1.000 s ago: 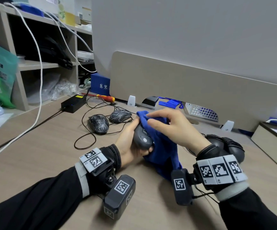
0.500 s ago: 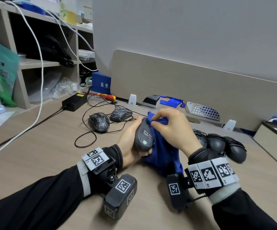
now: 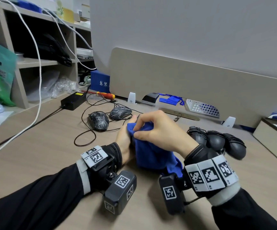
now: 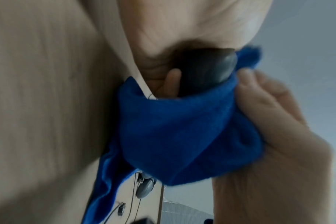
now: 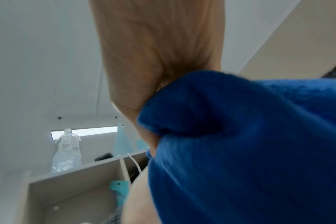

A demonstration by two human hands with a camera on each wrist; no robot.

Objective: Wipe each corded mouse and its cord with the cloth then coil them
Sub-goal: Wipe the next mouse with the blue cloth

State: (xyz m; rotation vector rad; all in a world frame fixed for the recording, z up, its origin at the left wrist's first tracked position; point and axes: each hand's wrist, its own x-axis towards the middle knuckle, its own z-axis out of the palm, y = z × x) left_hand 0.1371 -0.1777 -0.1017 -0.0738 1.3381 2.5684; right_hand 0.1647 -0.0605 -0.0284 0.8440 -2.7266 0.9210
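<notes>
Spreading across the desk (image 3: 35, 146), two patterned mice (image 3: 98, 121) lie with loose cords on the left, while coiled dark mice (image 3: 217, 140) sit bunched on the right. Between them, the blue cloth (image 3: 152, 155) now covers the mouse (image 4: 211, 68), whose underside showed a moment ago. The left hand (image 3: 124, 141) cups that mouse from below; the right hand (image 3: 159, 130) pinches cloth around it. Wiping this body looks nearly done, cord next.

Office: desk (image 3: 35, 146) with divider panel (image 3: 184, 80), cubby shelves (image 3: 23, 62), power adapter (image 3: 73, 101).
</notes>
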